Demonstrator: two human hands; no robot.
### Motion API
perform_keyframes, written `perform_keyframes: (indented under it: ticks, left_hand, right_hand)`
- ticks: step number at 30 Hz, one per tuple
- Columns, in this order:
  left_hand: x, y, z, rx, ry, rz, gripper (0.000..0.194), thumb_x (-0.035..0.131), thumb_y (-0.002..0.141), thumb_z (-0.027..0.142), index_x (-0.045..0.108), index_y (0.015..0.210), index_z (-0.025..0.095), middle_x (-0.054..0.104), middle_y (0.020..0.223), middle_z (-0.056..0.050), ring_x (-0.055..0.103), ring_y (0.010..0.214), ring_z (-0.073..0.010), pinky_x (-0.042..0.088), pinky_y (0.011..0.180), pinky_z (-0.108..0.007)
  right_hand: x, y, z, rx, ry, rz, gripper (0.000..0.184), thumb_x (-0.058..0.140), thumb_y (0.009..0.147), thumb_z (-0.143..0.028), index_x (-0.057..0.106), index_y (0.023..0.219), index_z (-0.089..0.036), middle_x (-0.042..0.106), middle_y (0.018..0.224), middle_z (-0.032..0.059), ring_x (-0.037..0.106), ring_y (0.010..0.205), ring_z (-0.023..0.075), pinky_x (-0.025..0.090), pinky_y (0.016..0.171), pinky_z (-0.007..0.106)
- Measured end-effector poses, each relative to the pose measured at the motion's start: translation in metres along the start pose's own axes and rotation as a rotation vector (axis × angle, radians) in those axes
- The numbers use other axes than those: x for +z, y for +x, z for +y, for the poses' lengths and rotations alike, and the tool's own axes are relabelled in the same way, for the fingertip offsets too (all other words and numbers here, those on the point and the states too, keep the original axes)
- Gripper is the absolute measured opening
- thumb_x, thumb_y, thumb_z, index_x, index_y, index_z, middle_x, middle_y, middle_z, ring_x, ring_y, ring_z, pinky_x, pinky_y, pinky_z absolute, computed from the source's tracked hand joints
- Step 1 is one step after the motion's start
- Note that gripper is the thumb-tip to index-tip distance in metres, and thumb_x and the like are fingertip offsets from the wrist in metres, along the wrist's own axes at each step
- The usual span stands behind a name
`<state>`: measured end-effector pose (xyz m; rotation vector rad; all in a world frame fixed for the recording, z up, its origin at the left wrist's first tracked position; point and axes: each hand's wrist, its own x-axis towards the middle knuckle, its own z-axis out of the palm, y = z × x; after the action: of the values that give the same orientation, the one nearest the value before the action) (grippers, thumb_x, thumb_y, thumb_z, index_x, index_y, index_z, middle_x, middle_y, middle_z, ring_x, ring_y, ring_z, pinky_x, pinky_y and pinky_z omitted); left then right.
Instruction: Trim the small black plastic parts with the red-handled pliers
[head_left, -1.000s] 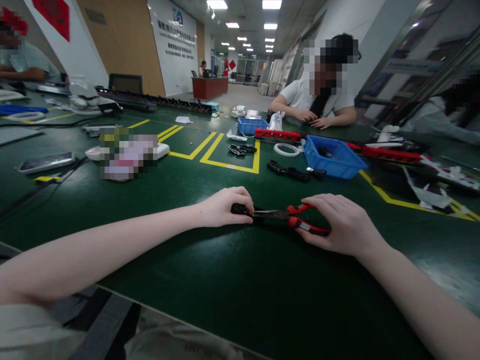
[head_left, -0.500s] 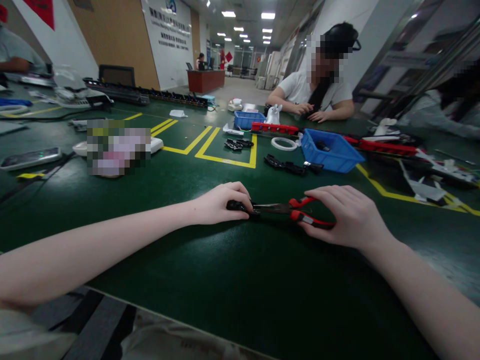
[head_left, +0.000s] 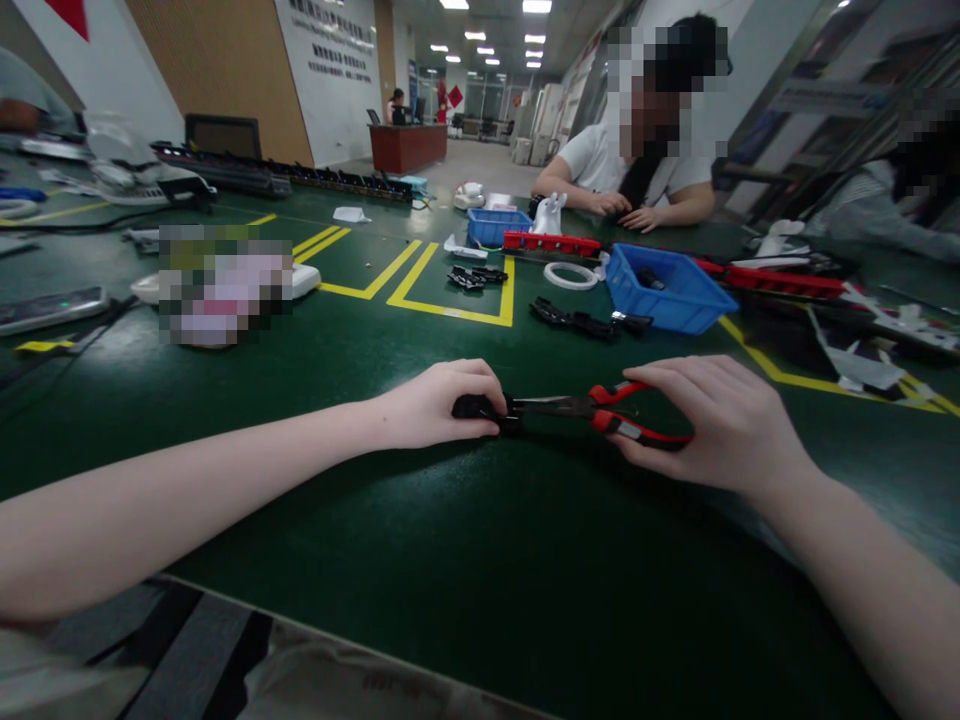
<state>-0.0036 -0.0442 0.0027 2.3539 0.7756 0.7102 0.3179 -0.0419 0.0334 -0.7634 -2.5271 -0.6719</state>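
Near the middle of the green table, my left hand (head_left: 450,405) is closed around a small black plastic part (head_left: 469,407). Fingers cover much of that part, so its full shape is hidden. My right hand (head_left: 720,425) grips the red handles of long-nose pliers (head_left: 606,397), which lie level and point left. The jaws reach the right end of the black part beside my left fingertips. Whether the jaw tips pinch it or only touch it, I cannot tell. The handles are spread slightly apart.
Beyond my hands lie black parts (head_left: 577,318), more black pieces (head_left: 477,278), a white ring (head_left: 570,275) and a blue bin (head_left: 671,305). A pixelated object (head_left: 232,290) and a phone-like device (head_left: 52,310) are at left. Another person (head_left: 630,180) sits opposite.
My right hand and the pliers have shifted slightly to the right. My left hand stays almost in place on the black part. The background sits a little higher in view.
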Motion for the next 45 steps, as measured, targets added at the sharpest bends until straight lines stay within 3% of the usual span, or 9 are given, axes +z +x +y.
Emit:
perform_keyframes:
  ticks: [11, 17, 23, 30, 34, 40, 45]
  left_hand:
    - [0.000, -0.002, 0.001, 0.024, 0.068, -0.033, 0.019, 0.069, 0.087, 0.018, 0.067, 0.106, 0.017, 0.064, 0.114, -0.006, 0.063, 0.105, -0.0189, 0.052, 0.094, -0.036]
    - [0.000, -0.002, 0.001, 0.013, 0.081, -0.028, 0.018, 0.069, 0.088, 0.019, 0.067, 0.106, 0.016, 0.064, 0.114, -0.007, 0.063, 0.106, -0.0188, 0.052, 0.094, -0.036]
    - [0.000, -0.002, 0.001, 0.012, 0.061, -0.029, 0.017, 0.068, 0.089, 0.021, 0.067, 0.105, 0.017, 0.064, 0.113, -0.007, 0.063, 0.105, -0.0193, 0.053, 0.093, -0.036]
    - [-0.001, -0.001, 0.004, 0.011, -0.021, 0.026, 0.014, 0.060, 0.095, 0.024, 0.069, 0.103, 0.015, 0.064, 0.114, -0.008, 0.064, 0.104, -0.0183, 0.052, 0.095, -0.036]
    - [-0.001, 0.000, 0.003, 0.018, -0.032, 0.076, 0.011, 0.060, 0.095, 0.021, 0.070, 0.098, 0.015, 0.065, 0.115, -0.008, 0.064, 0.105, -0.0182, 0.052, 0.094, -0.035]
    - [-0.003, 0.003, 0.000, -0.039, -0.149, 0.115, 0.011, 0.061, 0.094, 0.021, 0.070, 0.091, 0.015, 0.065, 0.111, -0.007, 0.064, 0.104, -0.0170, 0.050, 0.096, -0.033]
    - [-0.006, 0.008, -0.002, -0.083, -0.306, 0.060, 0.012, 0.060, 0.095, 0.020, 0.070, 0.095, 0.013, 0.068, 0.107, -0.007, 0.064, 0.103, -0.0167, 0.050, 0.097, -0.032]
  right_hand:
    - [-0.004, 0.002, 0.000, -0.092, 0.011, 0.013, 0.045, 0.071, 0.080, -0.039, 0.061, 0.118, -0.017, 0.070, 0.098, 0.0123, 0.065, 0.082, 0.0270, 0.049, 0.077, 0.044]
    - [-0.005, 0.005, -0.002, -0.121, -0.022, -0.025, 0.036, 0.066, 0.086, -0.038, 0.059, 0.112, -0.014, 0.070, 0.095, 0.0125, 0.064, 0.080, 0.0248, 0.050, 0.075, 0.042]
    - [-0.010, 0.008, -0.006, -0.152, -0.059, 0.018, 0.036, 0.067, 0.086, -0.038, 0.058, 0.109, -0.012, 0.070, 0.093, 0.0134, 0.064, 0.077, 0.0240, 0.050, 0.074, 0.040]
    - [-0.011, 0.006, -0.006, -0.028, 0.011, 0.035, 0.032, 0.068, 0.083, -0.038, 0.061, 0.111, -0.023, 0.070, 0.089, 0.0081, 0.065, 0.077, 0.0267, 0.049, 0.070, 0.043]
    - [-0.013, 0.008, -0.011, -0.027, -0.021, 0.026, 0.032, 0.066, 0.084, -0.035, 0.060, 0.113, -0.022, 0.071, 0.090, 0.0106, 0.066, 0.078, 0.0290, 0.049, 0.069, 0.044]
    - [-0.011, 0.010, -0.010, -0.137, -0.095, 0.149, 0.039, 0.071, 0.081, -0.034, 0.059, 0.110, -0.013, 0.070, 0.087, 0.0140, 0.066, 0.075, 0.0279, 0.047, 0.068, 0.041]
    - [-0.002, 0.006, -0.007, -0.053, -0.079, 0.179, 0.036, 0.066, 0.085, -0.037, 0.057, 0.111, -0.014, 0.068, 0.089, 0.0133, 0.065, 0.076, 0.0291, 0.048, 0.068, 0.042]
